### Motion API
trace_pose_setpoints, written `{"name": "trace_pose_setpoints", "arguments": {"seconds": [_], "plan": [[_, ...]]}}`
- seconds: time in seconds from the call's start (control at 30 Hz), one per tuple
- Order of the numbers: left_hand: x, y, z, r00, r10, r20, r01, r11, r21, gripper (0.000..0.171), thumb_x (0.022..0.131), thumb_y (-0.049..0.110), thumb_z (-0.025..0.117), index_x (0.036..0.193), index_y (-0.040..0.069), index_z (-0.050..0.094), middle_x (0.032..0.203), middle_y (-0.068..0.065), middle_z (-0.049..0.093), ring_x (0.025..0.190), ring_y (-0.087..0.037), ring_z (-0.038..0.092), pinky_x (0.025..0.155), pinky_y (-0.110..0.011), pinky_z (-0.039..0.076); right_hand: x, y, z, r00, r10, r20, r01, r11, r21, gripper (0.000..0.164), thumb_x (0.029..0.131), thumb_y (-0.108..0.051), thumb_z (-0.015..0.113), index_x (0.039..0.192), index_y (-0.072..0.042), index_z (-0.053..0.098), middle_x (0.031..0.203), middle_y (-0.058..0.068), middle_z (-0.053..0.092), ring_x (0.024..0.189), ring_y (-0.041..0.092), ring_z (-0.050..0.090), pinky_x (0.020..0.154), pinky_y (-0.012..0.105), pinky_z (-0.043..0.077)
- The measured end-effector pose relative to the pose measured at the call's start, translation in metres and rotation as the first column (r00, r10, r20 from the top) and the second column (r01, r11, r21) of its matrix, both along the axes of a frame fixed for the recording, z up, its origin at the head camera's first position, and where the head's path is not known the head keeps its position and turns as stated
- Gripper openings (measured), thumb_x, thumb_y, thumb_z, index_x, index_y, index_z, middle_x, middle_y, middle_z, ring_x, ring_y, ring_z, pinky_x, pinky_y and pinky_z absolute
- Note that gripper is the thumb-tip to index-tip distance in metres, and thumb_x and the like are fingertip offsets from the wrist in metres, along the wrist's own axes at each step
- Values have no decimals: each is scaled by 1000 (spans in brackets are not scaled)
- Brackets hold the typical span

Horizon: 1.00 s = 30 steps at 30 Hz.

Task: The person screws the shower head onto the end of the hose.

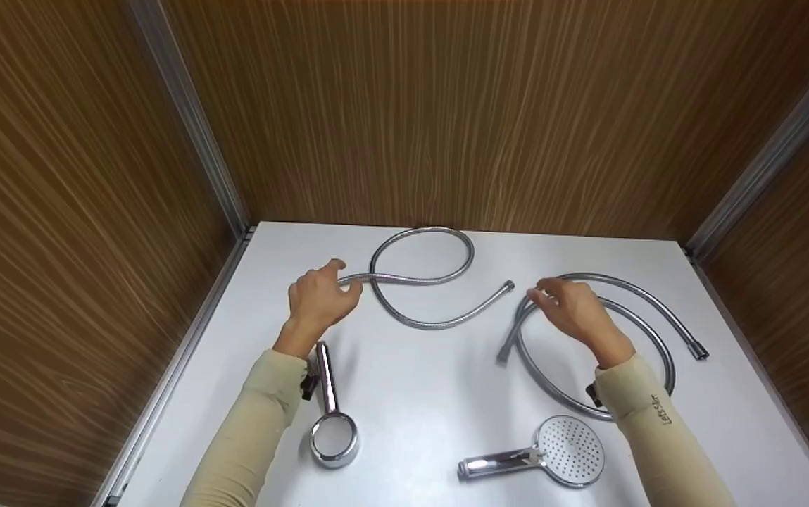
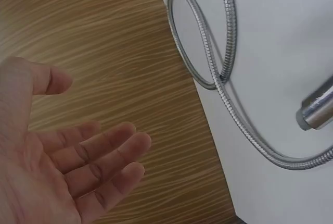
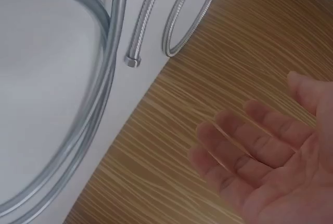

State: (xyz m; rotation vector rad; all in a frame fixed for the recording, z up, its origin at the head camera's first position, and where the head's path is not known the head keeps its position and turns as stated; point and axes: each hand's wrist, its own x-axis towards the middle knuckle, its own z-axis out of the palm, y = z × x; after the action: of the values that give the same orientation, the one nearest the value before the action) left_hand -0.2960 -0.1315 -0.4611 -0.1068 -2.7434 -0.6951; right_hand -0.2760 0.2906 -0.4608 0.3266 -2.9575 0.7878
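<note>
Two empty hands, fingers loosely spread, hover above two shower hoses on a white table (image 1: 411, 394).

The left hand (image 1: 320, 296) hangs by the ribbed hose (image 2: 231, 21), looped toward the table's far edge; the right hand (image 1: 577, 313) is over the smooth grey hose (image 3: 118, 15), coiled on the right. Both hoses look light and springy, the smooth one probably slipperier; I'd pinch either just behind its end fitting. The chrome shower heads (image 1: 570, 451) nearer the person seem stiffer, best taken by the handle. From here the left hand hides one end of the ribbed hose, and the right forearm covers part of the grey coil.
</note>
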Motion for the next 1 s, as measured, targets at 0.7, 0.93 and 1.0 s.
{"name": "trace_pose_setpoints", "arguments": {"seconds": [0.7, 0.93, 1.0], "plan": [[28, -26, -52, 977, 101, 187, -121, 988, 98, 51, 94, 44, 67, 123, 2, 74, 111, -25, 77, 96, -43, 75, 82, -56, 56, 1, -16, -55, 1000, -21, -16, 19, 996, -92, 34, 106, -20, 59, 114, 10, 73, 107, 27, 76, 100, 43, 72, 90, 58, 58], [36, -29, -64, 966, 115, 231, -134, 989, 70, 50, 94, 43, 69, 121, 2, 74, 111, -25, 77, 96, -43, 74, 82, -56, 57, 4, -17, -65, 999, -54, 6, 55, 994, -92, 31, 105, -19, 61, 107, 8, 74, 96, 23, 75, 84, 34, 70, 74, 48, 58], [39, -31, -68, 963, 117, 244, -135, 989, 57, 50, 94, 43, 68, 119, 0, 75, 110, -25, 77, 96, -43, 74, 82, -56, 57, 4, -18, -68, 998, -65, 28, 67, 993, -96, 31, 105, -20, 61, 107, 8, 73, 93, 22, 75, 79, 30, 68, 71, 43, 56]]}}
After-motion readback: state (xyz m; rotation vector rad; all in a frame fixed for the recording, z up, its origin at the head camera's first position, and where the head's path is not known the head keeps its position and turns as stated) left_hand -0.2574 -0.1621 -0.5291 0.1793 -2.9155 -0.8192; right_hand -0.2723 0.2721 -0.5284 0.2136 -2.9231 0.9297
